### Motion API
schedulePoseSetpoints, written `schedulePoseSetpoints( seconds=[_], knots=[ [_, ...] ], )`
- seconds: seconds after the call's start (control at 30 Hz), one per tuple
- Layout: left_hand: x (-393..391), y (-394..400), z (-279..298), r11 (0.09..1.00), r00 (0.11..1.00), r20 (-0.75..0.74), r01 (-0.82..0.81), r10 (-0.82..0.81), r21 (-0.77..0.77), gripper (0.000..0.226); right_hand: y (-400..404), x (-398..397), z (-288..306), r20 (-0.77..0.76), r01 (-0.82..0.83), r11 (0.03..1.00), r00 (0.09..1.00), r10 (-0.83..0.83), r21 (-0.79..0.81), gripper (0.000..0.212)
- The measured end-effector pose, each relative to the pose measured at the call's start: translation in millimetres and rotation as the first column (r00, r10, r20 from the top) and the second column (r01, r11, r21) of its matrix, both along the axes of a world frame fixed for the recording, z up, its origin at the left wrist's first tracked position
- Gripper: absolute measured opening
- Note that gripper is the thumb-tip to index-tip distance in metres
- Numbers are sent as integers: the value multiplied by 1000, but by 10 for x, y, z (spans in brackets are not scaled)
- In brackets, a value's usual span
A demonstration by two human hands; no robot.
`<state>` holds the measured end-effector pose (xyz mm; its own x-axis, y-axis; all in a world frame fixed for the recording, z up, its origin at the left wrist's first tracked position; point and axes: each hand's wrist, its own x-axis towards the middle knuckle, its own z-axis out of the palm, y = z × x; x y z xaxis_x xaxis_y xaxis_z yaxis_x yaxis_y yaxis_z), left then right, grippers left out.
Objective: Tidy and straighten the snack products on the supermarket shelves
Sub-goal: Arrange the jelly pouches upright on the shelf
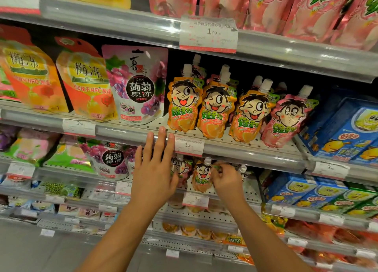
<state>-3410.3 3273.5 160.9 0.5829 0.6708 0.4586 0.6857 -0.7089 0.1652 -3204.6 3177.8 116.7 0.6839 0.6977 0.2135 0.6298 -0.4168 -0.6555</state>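
Four spouted cartoon-face jelly pouches, three orange and one pink (235, 110), stand upright and forward-facing in a row on the grey perforated middle shelf (214, 137), which looks tidied. On the shelf below, the right hand (226, 179) pinches a small orange spouted pouch (201, 176), apparently mid-straightening; neighbouring pouches there sit partly hidden. The left hand (156, 165) hovers with fingers spread straight, holding nothing, before the middle shelf's grey price rail (131, 133). Lower shelves appear untouched.
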Motion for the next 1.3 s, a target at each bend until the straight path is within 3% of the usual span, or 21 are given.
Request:
schedulePoseSetpoints(
  seconds=[0.3, 0.43, 0.57, 0.73, 0.87, 0.93, 1.0, 1.07, 1.13, 1.3],
  knots=[
    [10, -7, -4, 1000, 1000, 4, -7, 7, 4, 98, -316, -161, 90, 115, -104, 982, 990, 86, 158, 40],
    [11, -15, -1, 1000, 1000, 7, -14, 14, -4, 100, -579, -295, 331, 387, -192, 959, 916, 100, 206, 36],
    [0, -19, 21, 1000, 1000, 9, 3, -2, -17, 101, -606, -300, 506, 590, -211, 933, 807, -3, 293, 39],
    [-73, 17, 17, 997, 995, 54, 80, -80, 7, 82, -572, -201, 413, 674, -160, 974, 739, 10, 161, 50],
    [-132, -107, -130, 995, 924, 371, 102, -93, -5, 45, -618, -237, 373, 672, -147, 986, 738, 55, 81, 55],
    [-116, -197, -266, 991, 886, 457, 119, -78, -61, 33, -611, -254, 376, 653, -131, 990, 754, 62, 57, 58],
    [-60, -193, -400, 965, 890, 454, 145, -31, -218, 36, -597, -279, 364, 646, -98, 995, 760, 69, 9, 62],
    [18, -101, -496, 907, 923, 384, 146, 18, -394, 55, -594, -318, 353, 649, -55, 998, 757, 70, -44, 64],
    [108, 8, -521, 870, 943, 332, 147, 20, -470, 66, -593, -363, 367, 639, -30, 996, 765, 76, -83, 67],
    [270, 237, -501, 865, 954, 301, 135, 19, -483, 39, -586, -400, 348, 642, 7, 984, 759, 112, -180, 74]
  ],
)
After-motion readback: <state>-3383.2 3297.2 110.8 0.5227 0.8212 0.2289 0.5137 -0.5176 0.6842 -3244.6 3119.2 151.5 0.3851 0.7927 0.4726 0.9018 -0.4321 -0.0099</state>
